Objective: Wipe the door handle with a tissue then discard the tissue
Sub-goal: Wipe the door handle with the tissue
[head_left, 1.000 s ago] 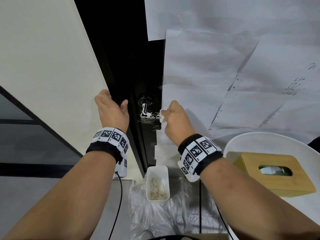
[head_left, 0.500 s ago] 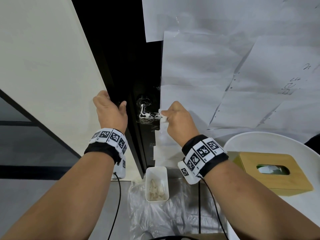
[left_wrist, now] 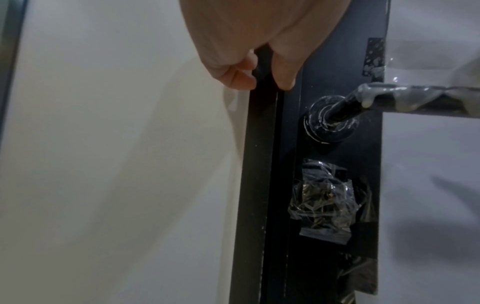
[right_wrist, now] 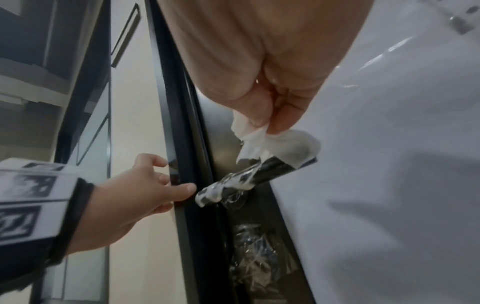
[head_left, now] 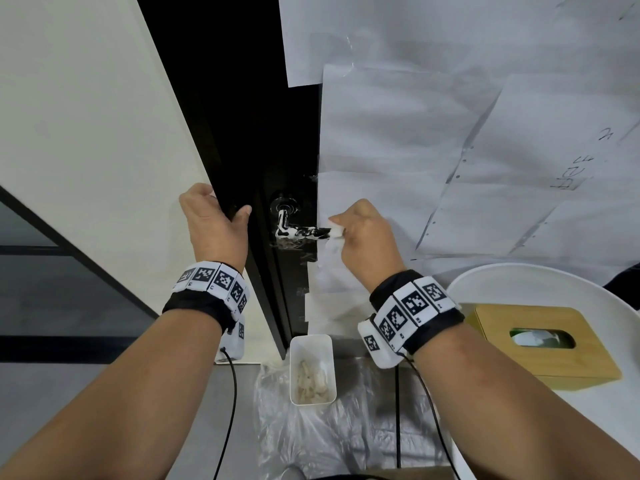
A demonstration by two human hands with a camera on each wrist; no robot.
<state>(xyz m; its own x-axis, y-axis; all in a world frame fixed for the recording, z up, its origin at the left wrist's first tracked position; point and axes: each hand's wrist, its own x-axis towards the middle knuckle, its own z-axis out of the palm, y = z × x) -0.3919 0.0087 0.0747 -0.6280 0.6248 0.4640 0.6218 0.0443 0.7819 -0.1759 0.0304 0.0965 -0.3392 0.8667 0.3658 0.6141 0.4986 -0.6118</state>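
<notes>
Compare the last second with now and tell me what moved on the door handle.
The right hand, pinching the tissue, slid outward along the door handle, from partway along the lever to its free end, where the tissue now wraps the tip. White smears remain on the handle nearer the door. The left hand kept gripping the door edge; the small bin and tissue box stayed put.

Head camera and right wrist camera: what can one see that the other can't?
Only the head view shows the wooden tissue box, the white bin on the floor and the papers on the door.

Only the right wrist view shows the right hand's fingertips pinching the tissue over the handle's end.

Both show the smeared door handle, the left hand holding the door edge, and the right hand.
</notes>
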